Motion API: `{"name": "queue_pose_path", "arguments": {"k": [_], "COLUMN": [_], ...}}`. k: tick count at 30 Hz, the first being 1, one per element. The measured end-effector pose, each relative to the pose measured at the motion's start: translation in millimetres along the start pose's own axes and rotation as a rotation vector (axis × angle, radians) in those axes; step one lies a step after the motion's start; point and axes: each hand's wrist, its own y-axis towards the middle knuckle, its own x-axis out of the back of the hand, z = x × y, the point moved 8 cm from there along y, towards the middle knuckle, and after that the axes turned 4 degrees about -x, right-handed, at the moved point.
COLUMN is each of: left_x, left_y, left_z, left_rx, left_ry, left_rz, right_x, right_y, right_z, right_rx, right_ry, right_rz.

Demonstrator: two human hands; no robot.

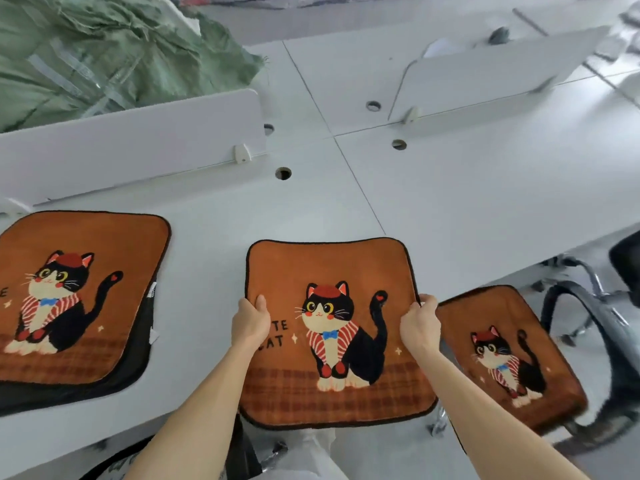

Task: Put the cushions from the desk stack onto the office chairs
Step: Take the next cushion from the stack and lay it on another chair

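Held cushion (332, 327), frame centre: thin, plush, light, floppy. Left hand (250, 321) and right hand (419, 323) each pinch side edge, grip clenched; two-edge hold judged best against sagging.

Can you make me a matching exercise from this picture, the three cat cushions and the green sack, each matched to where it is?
Things:
1. middle cat cushion
2. right cat cushion
3. left cat cushion
4. green sack

Places:
A. behind the white divider
B. on the office chair seat
C. on top of the desk stack
D. held at its sides by left hand and right hand

Pairs: 1-D, 2-B, 3-C, 4-A
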Motion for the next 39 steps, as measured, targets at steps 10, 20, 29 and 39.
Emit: {"name": "queue_pose_path", "arguments": {"k": [10,20,29,39], "left_x": [-88.7,-179.2,-286.1,-439.6], "left_y": [-143.8,-346.2,-501.7,-552.9], "left_z": [-126.9,-247.0,-386.3,-482.5], "left_rx": [-0.448,-0.827,-1.184,-1.216], "left_ry": [0.013,-0.012,-0.032,-0.003], "left_rz": [0.055,0.109,0.229,0.377], "right_x": [190.8,433.3,588.7,703.1], "right_y": [-46.4,-121.4,-141.5,-69.8], "right_z": [-125.8,-243.0,-330.8,-386.9], "right_rx": [-0.043,0.082,0.05,-0.054], "right_ry": [0.058,0.334,0.497,0.422], "right_rz": [-0.178,-0.476,-0.769,-0.877]}}
